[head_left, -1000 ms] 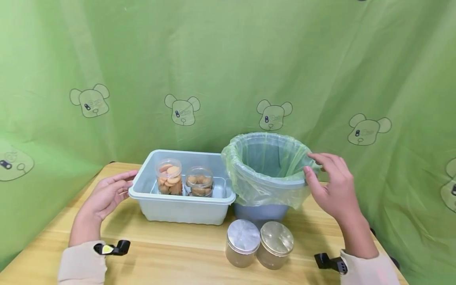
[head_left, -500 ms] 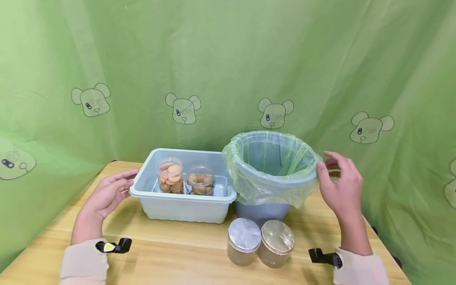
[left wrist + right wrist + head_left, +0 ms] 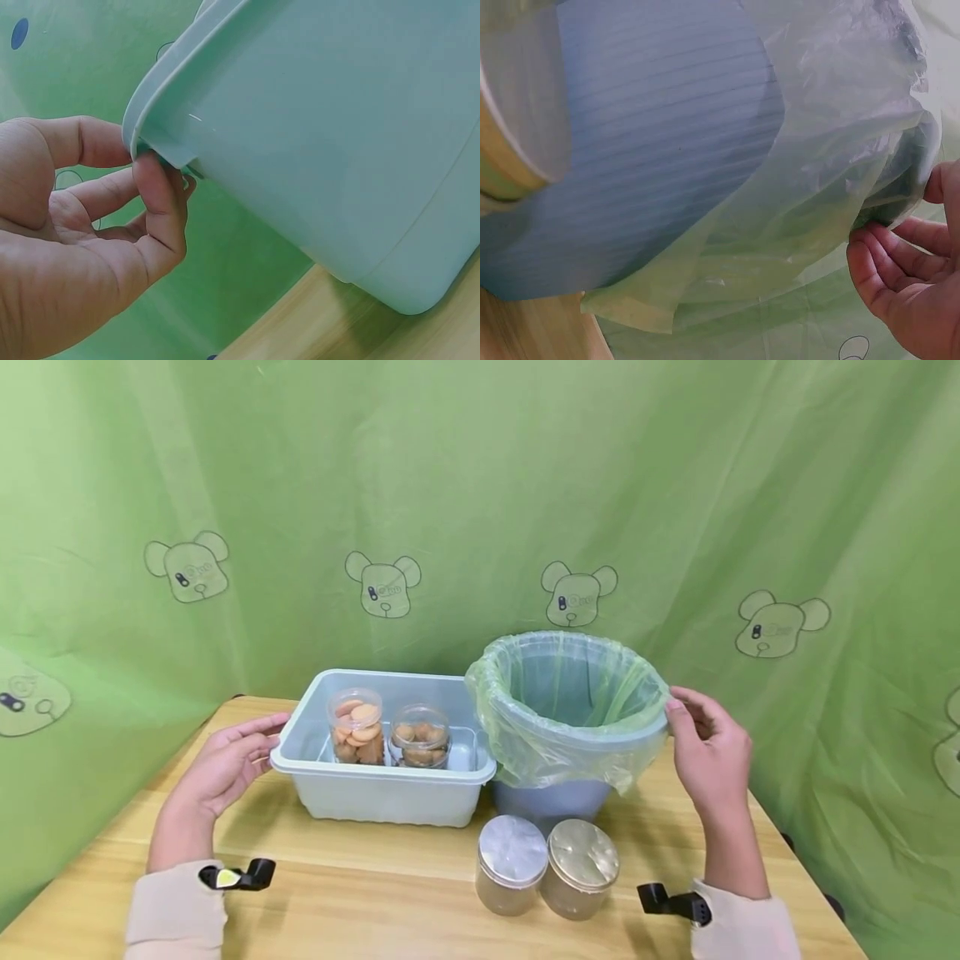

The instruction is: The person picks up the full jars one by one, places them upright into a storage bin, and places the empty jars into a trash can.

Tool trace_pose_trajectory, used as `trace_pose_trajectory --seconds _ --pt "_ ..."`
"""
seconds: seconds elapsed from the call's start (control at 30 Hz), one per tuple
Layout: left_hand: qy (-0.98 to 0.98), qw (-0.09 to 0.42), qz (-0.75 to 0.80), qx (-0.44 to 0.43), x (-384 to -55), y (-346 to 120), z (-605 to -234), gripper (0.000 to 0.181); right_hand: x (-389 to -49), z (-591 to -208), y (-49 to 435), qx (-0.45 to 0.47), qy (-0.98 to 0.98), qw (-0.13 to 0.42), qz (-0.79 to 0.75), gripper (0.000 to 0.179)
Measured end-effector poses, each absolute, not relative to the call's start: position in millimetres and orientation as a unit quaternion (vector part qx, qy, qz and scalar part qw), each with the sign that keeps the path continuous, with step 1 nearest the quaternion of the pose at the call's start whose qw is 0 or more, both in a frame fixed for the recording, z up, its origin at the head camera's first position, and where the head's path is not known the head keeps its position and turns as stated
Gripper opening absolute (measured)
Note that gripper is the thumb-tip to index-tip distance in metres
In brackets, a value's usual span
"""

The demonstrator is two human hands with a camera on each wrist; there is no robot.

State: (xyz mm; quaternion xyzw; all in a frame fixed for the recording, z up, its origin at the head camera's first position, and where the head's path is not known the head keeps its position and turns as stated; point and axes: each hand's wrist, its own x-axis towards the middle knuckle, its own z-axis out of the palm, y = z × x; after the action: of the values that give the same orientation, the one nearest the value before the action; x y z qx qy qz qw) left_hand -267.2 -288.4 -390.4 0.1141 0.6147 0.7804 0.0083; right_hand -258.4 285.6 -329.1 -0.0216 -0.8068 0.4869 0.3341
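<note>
Light-blue plastic tub (image 3: 386,797) sits on the wood-grain desk (image 3: 360,910), just beside a blue bin (image 3: 551,806) with a translucent green liner bag (image 3: 570,764) folded over its rim. At the tub's left end, the left hand (image 3: 228,764) has its grip nearly closed, pinching the rim near a corner between thumb and fingertips. The right hand (image 3: 712,747) pinches the bin's right edge through the bag, thumb and bent fingers drawn close together there. Two clear jars stand upright within the tub: a taller jar of round biscuits (image 3: 356,731) and, to its right, a shorter jar of browner biscuits (image 3: 420,743). In front of the bin stand a silver-topped jar (image 3: 512,868) and a gold-topped jar (image 3: 580,870), side by side; their contents cannot be told. Both forearms wear pale sleeves (image 3: 174,910) with small black wrist cameras (image 3: 258,874). A green curtain (image 3: 480,468) printed with bear-head outlines hangs behind everything.
</note>
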Motion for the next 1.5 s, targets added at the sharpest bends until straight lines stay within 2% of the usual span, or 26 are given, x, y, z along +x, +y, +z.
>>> trace_pose_trajectory --seconds 0.3,0.47,0.5,0.67,0.8,0.97,1.33,1.5 --pt "0.636 0.005 0.767 0.087 -264 -290 -381 0.033 -261 -327 281 -0.017 -0.789 0.336 0.514 0.034" --pt "0.722 -0.046 0.69 0.0 -258 -283 -368 0.021 -259 -329 283 -0.021 -0.789 0.336 0.514 0.034" --pt "0.744 -0.061 0.665 -0.016 -256 -280 -364 0.022 -258 -330 283 -0.022 -0.789 0.337 0.514 0.034" --pt "0.81 -0.123 0.571 -0.044 -243 -264 -340 0.049 -256 -331 284 -0.025 -0.788 0.342 0.511 0.034" --pt "0.827 -0.142 0.543 -0.017 -233 -245 -322 0.047 -257 -330 285 -0.022 -0.785 0.347 0.513 0.033" --pt "0.85 -0.141 0.507 0.033 -223 -219 -311 0.042 -260 -329 284 -0.016 -0.784 0.352 0.511 0.031" --pt "0.884 -0.106 0.394 0.226 -229 -156 -324 0.03 -259 -330 284 -0.011 -0.791 0.354 0.499 0.031" --pt "0.887 -0.1 0.345 0.288 -226 -129 -325 0.031 -258 -328 283 -0.009 -0.792 0.355 0.496 0.032"
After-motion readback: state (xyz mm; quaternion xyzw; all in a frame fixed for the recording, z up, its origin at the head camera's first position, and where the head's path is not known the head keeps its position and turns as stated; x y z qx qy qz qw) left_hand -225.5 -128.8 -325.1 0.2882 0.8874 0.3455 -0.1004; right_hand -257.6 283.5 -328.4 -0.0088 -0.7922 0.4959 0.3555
